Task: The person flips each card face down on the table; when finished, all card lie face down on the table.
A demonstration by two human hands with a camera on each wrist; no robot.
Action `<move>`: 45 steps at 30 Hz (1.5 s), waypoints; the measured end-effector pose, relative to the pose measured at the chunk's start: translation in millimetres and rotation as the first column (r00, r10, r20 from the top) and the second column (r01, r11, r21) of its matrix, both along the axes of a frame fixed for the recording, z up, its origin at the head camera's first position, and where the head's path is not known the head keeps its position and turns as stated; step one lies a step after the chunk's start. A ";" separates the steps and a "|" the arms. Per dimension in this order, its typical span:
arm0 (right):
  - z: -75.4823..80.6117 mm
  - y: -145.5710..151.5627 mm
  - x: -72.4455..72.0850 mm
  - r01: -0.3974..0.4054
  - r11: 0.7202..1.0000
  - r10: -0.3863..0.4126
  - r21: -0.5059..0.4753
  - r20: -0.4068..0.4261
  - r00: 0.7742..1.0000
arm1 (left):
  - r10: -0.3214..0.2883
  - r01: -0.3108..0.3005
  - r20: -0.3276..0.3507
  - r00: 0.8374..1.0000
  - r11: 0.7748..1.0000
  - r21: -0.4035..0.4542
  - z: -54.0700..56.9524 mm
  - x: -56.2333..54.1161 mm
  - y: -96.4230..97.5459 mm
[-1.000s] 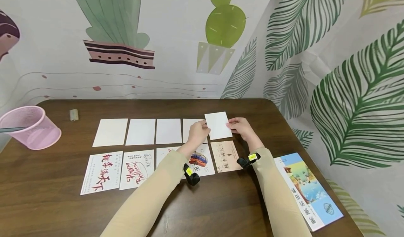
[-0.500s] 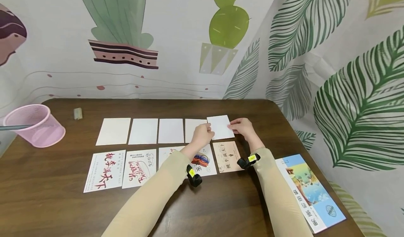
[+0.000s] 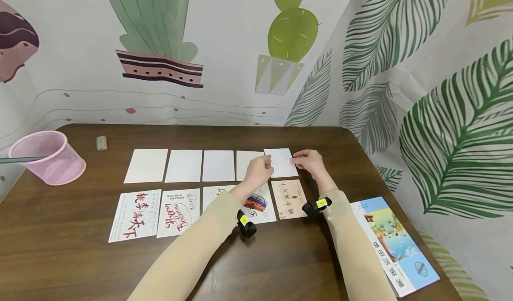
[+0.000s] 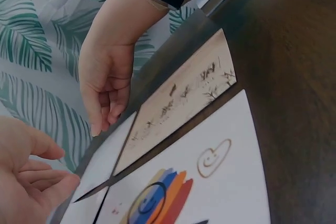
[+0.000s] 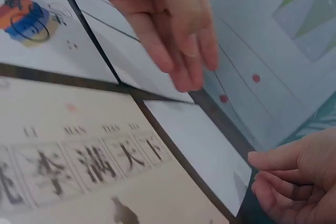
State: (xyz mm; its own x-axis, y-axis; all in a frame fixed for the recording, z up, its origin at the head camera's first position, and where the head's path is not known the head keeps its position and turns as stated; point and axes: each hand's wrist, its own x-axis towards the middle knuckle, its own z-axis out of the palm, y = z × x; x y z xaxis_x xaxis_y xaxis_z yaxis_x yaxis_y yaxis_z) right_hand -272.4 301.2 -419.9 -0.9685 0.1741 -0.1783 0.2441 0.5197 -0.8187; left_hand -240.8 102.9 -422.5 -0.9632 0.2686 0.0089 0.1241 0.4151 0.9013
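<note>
A blank white card lies flat at the right end of a row of similar cards. My left hand is at its left edge, over the neighbouring cream card. In the left wrist view the left hand's thumb and fingers stand apart with nothing between them. At the opposite edge is my right hand, its loosely bent fingertips right beside the card's corner. Just in front lies a tan card with dark Chinese characters. A card with a rainbow-coloured brush mark is partly hidden by the left forearm.
More blank cards continue leftward, above printed cards with red lettering. A pink mesh pen cup and a small eraser-like block sit at back left. A blue and white booklet lies by the right edge of the table.
The white card, earlier held tilted between both hands, has come down flat into the end of the row. The left fingers have loosened from it, and the view has shifted slightly.
</note>
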 end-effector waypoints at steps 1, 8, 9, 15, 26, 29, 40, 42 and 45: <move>0.9 -3.1 0.6 -0.001 1.000 0.001 -0.014 -0.011 1.000 | -0.001 0.001 -0.006 1.000 1.000 0.015 1.2 1.2 -2.2; 14.9 -39.6 9.5 -0.051 0.998 0.048 -0.045 -0.074 0.996 | -0.023 0.027 -0.073 0.997 0.998 0.054 10.5 10.4 -25.0; 17.3 -46.1 11.2 -0.064 0.997 0.061 -0.045 -0.077 0.995 | -0.025 0.030 -0.084 0.996 0.998 0.054 11.2 11.1 -29.1; 24.5 -90.1 17.1 -0.129 0.989 0.120 -0.079 -0.109 0.987 | -0.011 0.011 -0.105 0.994 1.000 0.007 16.4 17.0 -67.1; 20.2 -177.9 38.0 -0.312 0.950 0.308 -0.025 -0.105 0.946 | 0.007 -0.022 -0.084 0.996 0.983 -0.181 31.5 24.9 -178.4; 18.7 -201.7 44.6 -0.375 0.927 0.375 0.025 -0.100 0.921 | 0.045 -0.061 -0.082 0.996 0.975 -0.214 34.4 27.4 -208.6; 14.2 -281.1 65.1 -0.568 0.805 0.582 0.172 -0.040 0.812 | 0.180 -0.161 0.030 0.983 0.934 -0.319 34.2 51.9 -298.7; 12.7 -290.4 66.7 -0.576 0.800 0.590 0.171 -0.045 0.806 | 0.203 -0.172 0.062 0.977 0.929 -0.327 34.2 55.1 -310.9; 10.7 -300.8 69.2 -0.577 0.803 0.589 0.149 -0.050 0.807 | 0.221 -0.171 0.115 0.969 0.925 -0.339 34.6 58.9 -326.1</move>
